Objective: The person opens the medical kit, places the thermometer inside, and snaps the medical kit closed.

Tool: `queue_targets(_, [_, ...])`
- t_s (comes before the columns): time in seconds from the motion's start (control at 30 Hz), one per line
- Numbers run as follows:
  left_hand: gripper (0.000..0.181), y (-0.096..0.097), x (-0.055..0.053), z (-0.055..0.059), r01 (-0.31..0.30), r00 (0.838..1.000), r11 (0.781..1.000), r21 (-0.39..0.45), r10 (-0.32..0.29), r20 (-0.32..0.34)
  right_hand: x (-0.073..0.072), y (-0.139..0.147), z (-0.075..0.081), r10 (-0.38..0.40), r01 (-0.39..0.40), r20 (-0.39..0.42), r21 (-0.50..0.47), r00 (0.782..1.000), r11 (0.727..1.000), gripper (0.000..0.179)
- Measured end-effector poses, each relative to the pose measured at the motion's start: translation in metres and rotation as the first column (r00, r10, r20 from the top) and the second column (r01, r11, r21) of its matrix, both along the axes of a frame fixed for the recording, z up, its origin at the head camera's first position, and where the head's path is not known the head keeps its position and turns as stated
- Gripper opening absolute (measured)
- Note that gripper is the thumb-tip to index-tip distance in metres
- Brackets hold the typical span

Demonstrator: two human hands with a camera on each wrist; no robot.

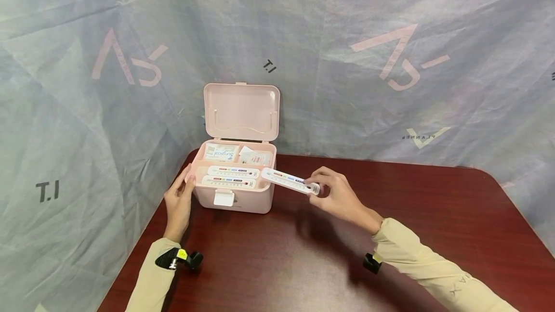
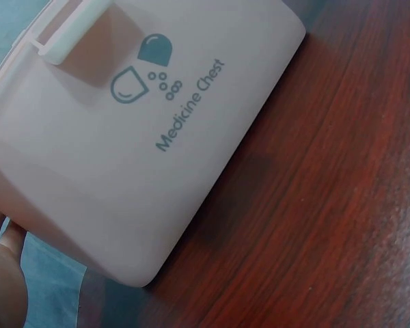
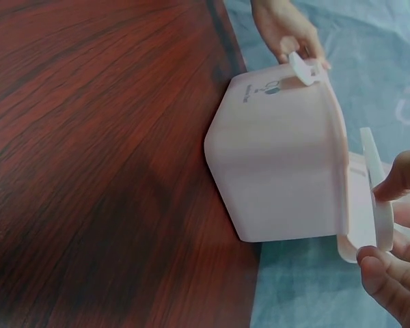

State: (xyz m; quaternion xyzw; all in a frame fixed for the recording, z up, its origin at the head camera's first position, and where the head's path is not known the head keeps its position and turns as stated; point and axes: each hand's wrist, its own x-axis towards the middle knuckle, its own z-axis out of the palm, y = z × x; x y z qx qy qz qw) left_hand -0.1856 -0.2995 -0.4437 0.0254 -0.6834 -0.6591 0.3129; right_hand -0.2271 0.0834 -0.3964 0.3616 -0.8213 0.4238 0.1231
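Note:
A pink medicine chest (image 1: 234, 200) stands with its lid (image 1: 242, 112) raised. My left hand (image 1: 178, 201) holds its left side near the front corner, thumb by the rim; in the left wrist view only part of this hand (image 2: 3, 273) shows beside the chest wall. My right hand (image 1: 338, 194) pinches one end of a white thermometer (image 1: 288, 180) with a coloured scale. Its far end is by the chest's right rim, slightly tilted. Two similar thermometers, a rear one (image 1: 233, 172) and a front one (image 1: 229, 182), lie in the chest's front section.
Behind them, the chest's back compartments hold a packet marked Surgical (image 1: 220, 152) and a white packet (image 1: 256, 158). A white latch (image 1: 223, 198) hangs at the front. The dark red table (image 1: 412, 206) extends right, and grey printed cloth (image 1: 321, 85) hangs behind it.

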Motion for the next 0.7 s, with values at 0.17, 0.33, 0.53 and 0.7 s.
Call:
queue_targets(0.17, [0.040,0.000,0.000,0.001,0.001,1.000,1.000,-0.004,-0.001,-0.003,-0.001,-0.003,0.002,0.004,-0.004,0.008,-0.004,1.000,1.000,0.027])
queue_targets(0.33, [0.040,0.001,0.001,0.002,-0.004,1.000,1.000,-0.009,0.004,-0.006,-0.002,-0.007,0.003,0.010,-0.010,0.008,-0.011,1.000,1.000,0.026])
queue_targets(0.53, [0.040,0.002,0.001,0.003,-0.001,1.000,1.000,-0.009,0.001,-0.003,-0.005,-0.011,0.002,0.006,-0.006,0.014,-0.020,1.000,1.000,0.026])
queue_targets(0.7, [0.040,0.002,0.002,0.003,-0.008,1.000,1.000,-0.013,0.008,0.004,-0.007,-0.014,0.002,0.010,-0.009,0.021,-0.030,1.000,1.000,0.026])
